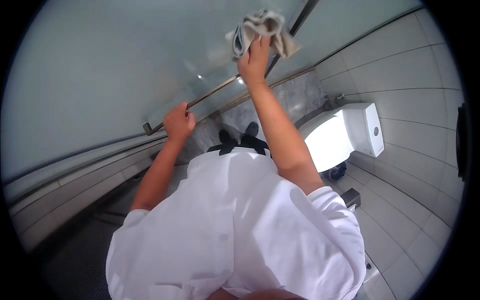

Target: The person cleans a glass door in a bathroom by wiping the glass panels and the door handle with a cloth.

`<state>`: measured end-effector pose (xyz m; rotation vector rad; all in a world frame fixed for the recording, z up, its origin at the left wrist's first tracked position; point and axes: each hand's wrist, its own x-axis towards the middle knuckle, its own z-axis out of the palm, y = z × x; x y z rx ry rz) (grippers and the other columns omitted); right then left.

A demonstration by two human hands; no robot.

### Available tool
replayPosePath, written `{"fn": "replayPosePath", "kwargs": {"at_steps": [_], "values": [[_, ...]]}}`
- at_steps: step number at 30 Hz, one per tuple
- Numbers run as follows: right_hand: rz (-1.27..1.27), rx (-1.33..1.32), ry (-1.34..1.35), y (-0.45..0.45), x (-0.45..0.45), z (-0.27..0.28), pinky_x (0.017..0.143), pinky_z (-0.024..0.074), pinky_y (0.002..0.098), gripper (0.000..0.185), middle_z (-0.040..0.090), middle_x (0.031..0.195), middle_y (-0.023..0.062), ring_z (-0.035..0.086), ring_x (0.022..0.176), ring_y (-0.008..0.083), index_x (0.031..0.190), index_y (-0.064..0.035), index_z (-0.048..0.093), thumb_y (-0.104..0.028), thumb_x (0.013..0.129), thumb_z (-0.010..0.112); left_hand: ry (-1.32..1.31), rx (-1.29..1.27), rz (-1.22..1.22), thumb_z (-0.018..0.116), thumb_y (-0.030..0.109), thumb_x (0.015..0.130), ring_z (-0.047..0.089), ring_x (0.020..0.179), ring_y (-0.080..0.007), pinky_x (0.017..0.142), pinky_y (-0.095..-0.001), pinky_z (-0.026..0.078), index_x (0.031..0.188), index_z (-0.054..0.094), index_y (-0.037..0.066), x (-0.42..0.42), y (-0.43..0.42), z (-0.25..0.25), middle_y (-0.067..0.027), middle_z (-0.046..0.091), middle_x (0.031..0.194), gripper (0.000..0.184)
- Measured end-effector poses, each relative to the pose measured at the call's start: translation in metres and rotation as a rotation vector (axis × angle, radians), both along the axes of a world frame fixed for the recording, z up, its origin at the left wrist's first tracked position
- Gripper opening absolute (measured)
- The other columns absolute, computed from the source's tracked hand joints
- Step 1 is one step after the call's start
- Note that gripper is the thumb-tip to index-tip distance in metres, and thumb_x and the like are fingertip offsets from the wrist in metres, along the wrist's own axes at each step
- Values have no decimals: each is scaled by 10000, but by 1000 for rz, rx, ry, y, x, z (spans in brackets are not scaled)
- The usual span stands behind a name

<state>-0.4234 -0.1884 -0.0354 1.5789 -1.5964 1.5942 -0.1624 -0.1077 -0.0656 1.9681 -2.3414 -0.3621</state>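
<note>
A crumpled grey and beige cloth [265, 31] is held in my right hand [254, 59], up against a frosted glass panel [115, 65]. Lower and to the left, my left hand [179, 121] is closed around a metal bar [215, 90] that runs along the glass. Part of the cloth hangs out to the right of my fingers, near a dark upright metal strip [303, 17].
A white toilet [327, 137] stands on the right beside a tiled wall [395, 75]. A dark bin [337, 171] sits beneath it, with a dark holder [351, 197] nearby. My shoes [239, 134] are on a grey floor.
</note>
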Motion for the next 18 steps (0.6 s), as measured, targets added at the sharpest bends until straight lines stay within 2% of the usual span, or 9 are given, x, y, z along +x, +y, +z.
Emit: {"fn": "replayPosePath", "kwargs": {"at_steps": [1,2,4,7,9,13,15,17,18], "values": [[179,110,-123,9,0,-5,1052,361,413,428,463,1367,196,474,1255,351,1323,49,443,-33,903,424,63,-53,-11,578,148,708,595,744,-348,632,-465,446,816,567,85,2,2,-2,-113,601,750,126],[178,111,-139,19,-1,-11,1052,361,413,428,463,1367,196,474,1255,351,1323,49,443,-33,903,424,125,-106,-25,581,149,708,595,739,-351,628,-467,446,831,568,83,4,4,-3,-111,601,749,140],[236,158,-956,41,-3,-5,1007,405,393,311,530,1300,170,538,1164,270,1251,3,505,-105,975,410,117,-89,-58,582,140,715,594,749,-355,639,-469,447,859,563,73,7,3,-5,-119,603,764,160],[263,167,-1227,71,-48,-24,976,434,352,394,530,1281,137,540,1164,252,1337,-14,429,-87,951,400,99,-43,-133,583,126,741,595,783,-367,674,-474,454,935,549,50,14,2,-3,-140,608,817,211],[359,-72,-1719,84,-68,-24,937,462,337,369,545,1241,125,554,1118,222,1331,-25,437,-119,976,412,68,-20,-185,582,120,760,597,806,-374,699,-477,461,982,540,38,14,0,2,-153,612,857,241],[358,-16,-1800,85,-77,-38,936,464,336,381,546,1237,122,554,1109,224,1337,-12,429,-147,981,439,75,-108,-376,587,140,806,600,860,-382,759,-479,474,1077,520,20,-4,-9,13,-170,611,954,304],[298,51,-1644,75,-65,-38,907,461,316,311,538,1228,119,555,1061,210,1256,-16,465,-155,979,486,54,-82,-409,592,151,814,603,867,-380,766,-478,480,1099,517,19,-20,-12,14,-170,610,974,323],[271,58,-1628,63,-44,-25,905,457,338,364,544,1194,137,565,1047,258,1260,-21,466,-150,933,561,86,-101,-336,605,160,833,607,792,-368,668,-459,480,1033,517,39,-37,-12,8,-139,613,865,250],[125,186,-1126,55,-38,-27,882,466,358,383,548,1175,148,568,1045,288,1237,-18,482,-165,901,596,74,-92,-347,605,160,833,607,792,-368,668,-459,480,1033,517,39,-42,-10,8,-139,613,865,250]]}}
